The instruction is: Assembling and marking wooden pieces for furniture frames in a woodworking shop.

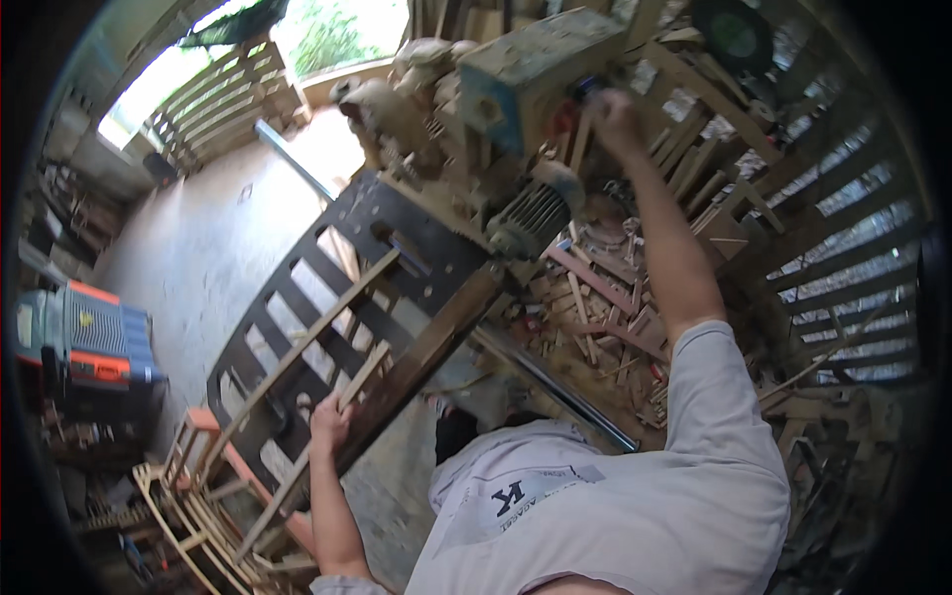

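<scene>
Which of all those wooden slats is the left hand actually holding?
The left hand grips the pale slat lying across the dark metal table; a longer slat beside it lies untouched.

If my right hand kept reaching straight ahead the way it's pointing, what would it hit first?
Your right hand is raised at the dusty blue machine housing; going on, it would probably meet that housing's side first, though depth is unclear.
</scene>
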### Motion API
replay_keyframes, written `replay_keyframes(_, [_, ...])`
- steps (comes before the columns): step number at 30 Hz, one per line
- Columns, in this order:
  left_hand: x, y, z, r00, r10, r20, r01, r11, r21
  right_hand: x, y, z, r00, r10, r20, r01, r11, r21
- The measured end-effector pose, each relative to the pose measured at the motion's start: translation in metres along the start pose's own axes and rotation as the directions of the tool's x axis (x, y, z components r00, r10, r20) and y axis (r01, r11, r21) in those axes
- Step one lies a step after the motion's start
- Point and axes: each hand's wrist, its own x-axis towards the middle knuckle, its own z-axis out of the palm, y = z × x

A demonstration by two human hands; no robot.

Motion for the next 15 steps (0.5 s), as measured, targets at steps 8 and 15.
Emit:
replay_keyframes(8, [0.035, 0.023, -0.014, 0.999, 0.054, 0.004, -0.054, 0.995, -0.079, 0.051, 0.104, 0.051, 0.973, 0.167, 0.160, -0.177, 0.982, 0.057])
replay_keyframes(15, [0.095, 0.056, 0.005, 0.984, 0.079, 0.159, -0.060, 0.990, -0.126, 0.035, -0.005, -0.031, 0.820, 0.423, 0.386, -0.535, 0.807, 0.251])
